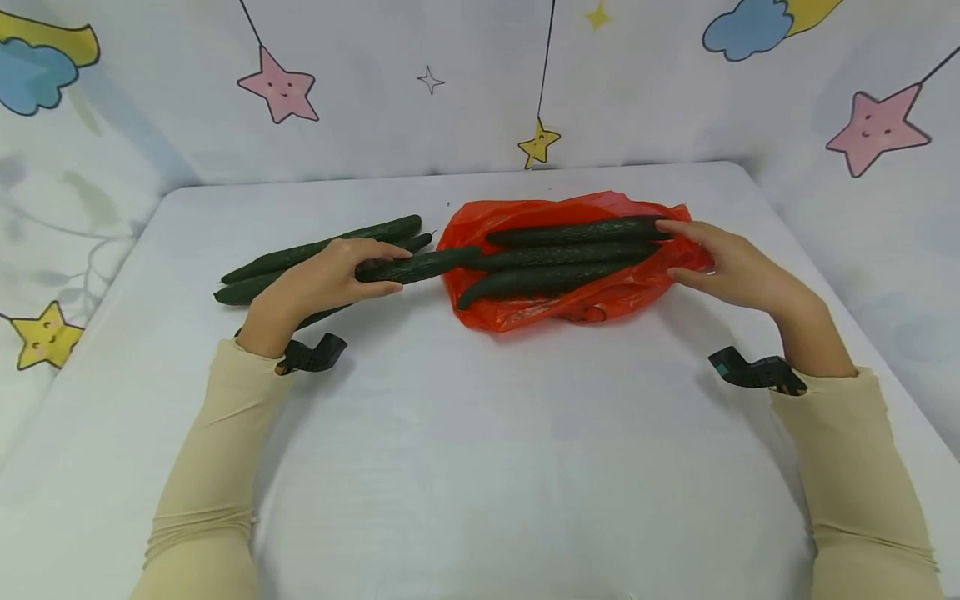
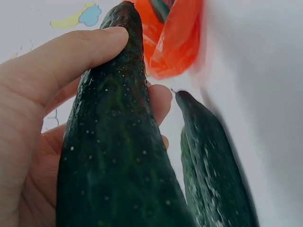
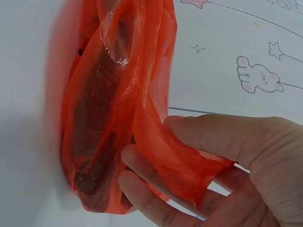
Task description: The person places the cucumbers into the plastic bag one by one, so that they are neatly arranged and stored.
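Note:
My left hand [image 1: 322, 271] grips a dark green cucumber [image 1: 431, 265], fingers and thumb around it. Its far end reaches the left opening of a red plastic bag [image 1: 517, 320]. In the left wrist view the thumb lies over the held cucumber [image 2: 113, 137], and other fingertips show behind it. Three more cucumbers [image 1: 570, 255] lie side by side in the bag. At the bag's right end, my right hand [image 1: 738, 262] holds its edge; in the right wrist view a flap of red plastic [image 3: 175, 161] passes between thumb and fingers.
More cucumbers [image 1: 315, 250] lie on the white table [image 1: 525, 450] behind and beneath my left hand, partly hidden by it. A white wall covering [image 1: 465, 92] with printed stars and clouds borders the table's back and sides.

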The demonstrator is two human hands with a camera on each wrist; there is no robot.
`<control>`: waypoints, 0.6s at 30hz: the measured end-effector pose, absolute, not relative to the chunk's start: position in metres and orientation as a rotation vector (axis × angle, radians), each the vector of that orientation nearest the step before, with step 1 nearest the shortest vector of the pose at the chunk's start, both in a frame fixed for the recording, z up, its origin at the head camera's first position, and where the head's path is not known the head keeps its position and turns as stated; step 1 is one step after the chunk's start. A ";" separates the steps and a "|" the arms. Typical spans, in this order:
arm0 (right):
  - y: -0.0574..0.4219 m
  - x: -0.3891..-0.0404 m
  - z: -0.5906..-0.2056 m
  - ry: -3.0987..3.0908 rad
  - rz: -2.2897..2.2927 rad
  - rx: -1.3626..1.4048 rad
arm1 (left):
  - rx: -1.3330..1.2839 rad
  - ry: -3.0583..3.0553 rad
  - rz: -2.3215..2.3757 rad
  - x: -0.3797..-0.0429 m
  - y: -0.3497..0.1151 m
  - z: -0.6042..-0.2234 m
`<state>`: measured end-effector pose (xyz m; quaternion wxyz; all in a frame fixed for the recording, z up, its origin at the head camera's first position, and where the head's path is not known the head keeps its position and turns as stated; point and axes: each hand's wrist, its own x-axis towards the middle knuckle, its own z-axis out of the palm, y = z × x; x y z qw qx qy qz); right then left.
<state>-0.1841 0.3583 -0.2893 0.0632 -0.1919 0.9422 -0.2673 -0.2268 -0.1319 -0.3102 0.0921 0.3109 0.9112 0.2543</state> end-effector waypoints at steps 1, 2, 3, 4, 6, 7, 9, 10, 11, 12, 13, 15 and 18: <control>0.358 -0.184 -0.289 2.847 -0.808 -0.580 | 0.935 2.699 0.754 -0.228 -0.130 -0.310; 0.357 -0.184 -0.289 2.848 -0.804 -0.579 | 0.950 2.691 0.754 -0.229 -0.127 -0.309; 0.358 -0.185 -0.290 2.857 -0.783 -0.584 | 0.968 2.684 0.755 -0.230 -0.125 -0.308; 0.358 -0.185 -0.290 2.862 -0.778 -0.586 | 0.983 2.678 0.757 -0.231 -0.122 -0.308; 0.359 -0.184 -0.291 2.866 -0.768 -0.580 | 1.011 2.672 0.752 -0.234 -0.116 -0.307; 0.359 -0.184 -0.291 2.868 -0.764 -0.577 | 1.024 2.669 0.752 -0.235 -0.113 -0.306; 0.359 -0.184 -0.290 2.865 -0.756 -0.571 | 1.040 2.662 0.747 -0.237 -0.108 -0.304; 0.358 -0.184 -0.289 2.857 -0.769 -0.561 | 1.049 2.655 0.747 -0.238 -0.105 -0.303; 0.359 -0.184 -0.289 2.854 -0.766 -0.556 | 1.056 2.651 0.744 -0.239 -0.103 -0.302; 0.359 -0.185 -0.289 2.851 -0.769 -0.558 | 1.062 2.644 0.746 -0.240 -0.100 -0.301; 0.359 -0.185 -0.289 2.846 -0.773 -0.557 | 1.069 2.637 0.750 -0.240 -0.098 -0.300; 0.359 -0.185 -0.289 2.842 -0.776 -0.564 | 1.077 2.626 0.765 -0.242 -0.094 -0.299; 0.359 -0.186 -0.289 2.840 -0.785 -0.577 | 1.075 2.623 0.762 -0.243 -0.087 -0.296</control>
